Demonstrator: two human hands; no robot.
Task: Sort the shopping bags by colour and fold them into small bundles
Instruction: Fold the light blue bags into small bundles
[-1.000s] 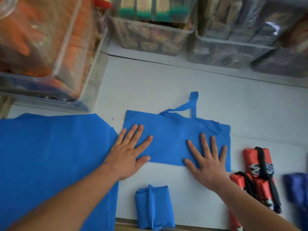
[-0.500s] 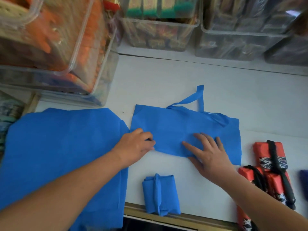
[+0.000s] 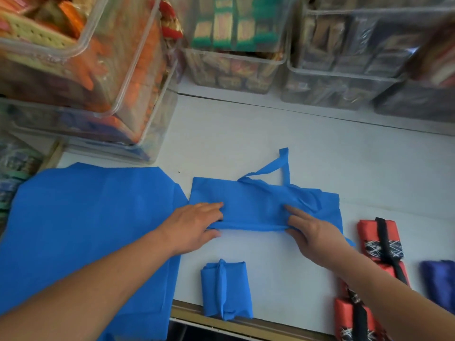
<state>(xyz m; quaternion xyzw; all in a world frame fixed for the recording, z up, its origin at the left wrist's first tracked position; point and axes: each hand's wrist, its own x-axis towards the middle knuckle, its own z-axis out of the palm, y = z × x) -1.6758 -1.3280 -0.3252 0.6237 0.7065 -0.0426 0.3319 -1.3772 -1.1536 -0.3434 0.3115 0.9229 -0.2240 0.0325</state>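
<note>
Shopping bags, nearest first. One finished blue bundle point(image 3: 225, 290) sits at the near edge of the bench point(image 3: 344, 156), a strap wrapped round its middle. To the right lie red bundles point(image 3: 380, 242) bound with black straps, and a dark blue one point(image 3: 440, 284) is cut off by the frame edge.

Just beyond, both hands work the blue bag point(image 3: 258, 205), which lies mid-bench.
- Left hand point(image 3: 194, 225): fingers curled over the near edge at the bag's left end, thumb underneath, pinching the cloth.
- Right hand point(image 3: 312, 232): same pinch towards the right end, index finger stretched along the top.
- The near edge is raised off the bench between the two hands; the rest lies flat.

Orientation: the bag is already a band with its long axis left to right. Its handle loop point(image 3: 283, 166) points away from the person, off the far edge.

Step, as I judge it: lengthwise fold in progress, near edge going over towards the far edge. The next move calls for both hands to travel level so the crease runs straight, then pressing flat; the handle probably serves as the tie.

A stack of flat blue bags point(image 3: 86, 217) lies to the left, just beside the band. Clear bins point(image 3: 234, 70) of packed goods line the far side.
</note>
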